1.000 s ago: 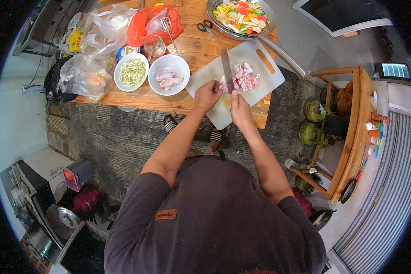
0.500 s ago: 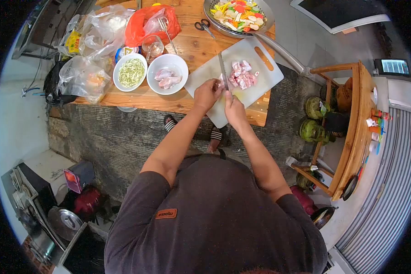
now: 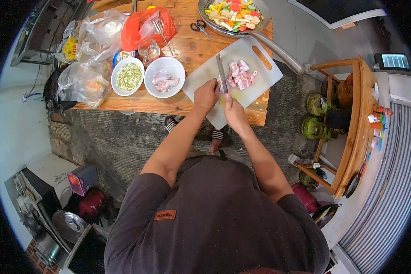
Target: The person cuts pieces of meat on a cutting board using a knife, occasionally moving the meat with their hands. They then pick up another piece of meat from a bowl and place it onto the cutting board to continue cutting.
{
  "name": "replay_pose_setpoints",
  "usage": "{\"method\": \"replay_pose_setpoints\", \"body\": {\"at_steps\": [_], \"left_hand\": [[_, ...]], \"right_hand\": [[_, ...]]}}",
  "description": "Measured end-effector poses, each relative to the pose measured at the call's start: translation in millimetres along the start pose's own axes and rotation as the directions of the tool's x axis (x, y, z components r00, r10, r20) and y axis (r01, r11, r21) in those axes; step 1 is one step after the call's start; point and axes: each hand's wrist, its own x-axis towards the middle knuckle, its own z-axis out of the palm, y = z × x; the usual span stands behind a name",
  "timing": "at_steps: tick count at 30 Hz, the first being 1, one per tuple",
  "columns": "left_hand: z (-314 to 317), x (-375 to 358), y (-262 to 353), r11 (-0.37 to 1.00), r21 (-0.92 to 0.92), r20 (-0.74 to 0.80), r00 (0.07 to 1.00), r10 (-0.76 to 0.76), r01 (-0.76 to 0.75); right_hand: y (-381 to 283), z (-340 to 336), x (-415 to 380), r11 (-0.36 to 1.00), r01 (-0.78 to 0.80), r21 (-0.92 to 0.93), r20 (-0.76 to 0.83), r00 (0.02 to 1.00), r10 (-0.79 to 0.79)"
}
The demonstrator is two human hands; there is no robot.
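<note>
My right hand (image 3: pixel 234 112) is closed round the handle of a knife (image 3: pixel 221 73). Its long blade points away from me over a white cutting board (image 3: pixel 199 78). Beside the blade, on its left, my left hand (image 3: pixel 207 95) has its fingers curled on a small piece of raw chicken (image 3: pixel 222 86), mostly hidden by the fingers and the knife. Cut chunks of raw chicken (image 3: pixel 240 76) lie heaped just right of the blade. A white bowl (image 3: pixel 180 83) left of the board holds more raw chicken in larger pieces.
A bowl of green shreds (image 3: pixel 129 76), a glass mug (image 3: pixel 149 49) and plastic bags (image 3: pixel 98 39) crowd the table's left. Scissors (image 3: pixel 200 27) lie behind the board. A pan of cut vegetables (image 3: pixel 235 16) stands at the back, its long handle (image 3: pixel 278 51) reaching past the board's right corner.
The knife has turned slightly, its tip swinging a little left. My left fingers look more tightly curled beside the blade. The whole view has shifted slightly.
</note>
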Motion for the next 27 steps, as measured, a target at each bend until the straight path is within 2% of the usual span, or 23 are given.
{"method": "replay_pose_setpoints", "body": {"at_steps": [2, 7, 10, 12, 14, 17, 21, 23, 27], "left_hand": [[-0.7, -0.3, -0.3, 0.999, -0.004, -0.011, 0.999, 0.046, -0.046], [2.3, 1.8, 3.0, 0.994, 0.108, 0.022, 0.999, 0.031, -0.034], [3.5, 2.4, 0.0, 0.991, 0.119, 0.034, 0.998, 0.053, -0.056], [3.0, 2.9, -0.3, 0.992, 0.111, 0.039, 0.997, 0.063, -0.067], [-2.6, 5.2, 5.4, 0.995, 0.099, 0.062, 0.998, -0.014, 0.007], [0.2, 2.3, 3.7, 0.997, 0.068, 0.025, 0.999, 0.035, -0.036], [-0.2, -2.5, 2.4, 0.997, 0.076, 0.042, 0.999, 0.019, -0.022], [-3.3, -4.6, 1.0, 0.997, -0.001, 0.034, 0.997, 0.076, -0.076], [-3.1, -8.9, 6.1, 0.989, 0.100, 0.097, 0.990, 0.104, -0.113]], "right_hand": [[6.7, 3.5, 3.9, 0.999, 0.039, -0.025, -0.043, 0.998, -0.040], [0.2, -7.3, 19.1, 0.998, -0.043, -0.045, 0.104, 0.993, 0.047], [9.8, -2.1, -1.3, 0.996, -0.059, -0.070, 0.009, 0.998, 0.059], [0.6, -0.9, 6.0, 0.995, -0.068, -0.076, 0.031, 0.997, 0.071], [-18.8, -5.9, 15.8, 0.995, -0.081, -0.064, 0.064, 0.994, 0.085], [5.7, -0.2, 9.3, 0.998, -0.040, -0.045, 0.019, 0.999, 0.041], [-2.2, -5.2, 4.9, 0.997, -0.063, -0.046, 0.043, 0.997, 0.065], [-16.0, -7.2, 5.8, 0.995, -0.088, -0.048, 0.061, 0.994, 0.090], [-1.0, -0.4, 8.5, 0.998, -0.037, -0.054, -0.005, 0.999, 0.037]]}}
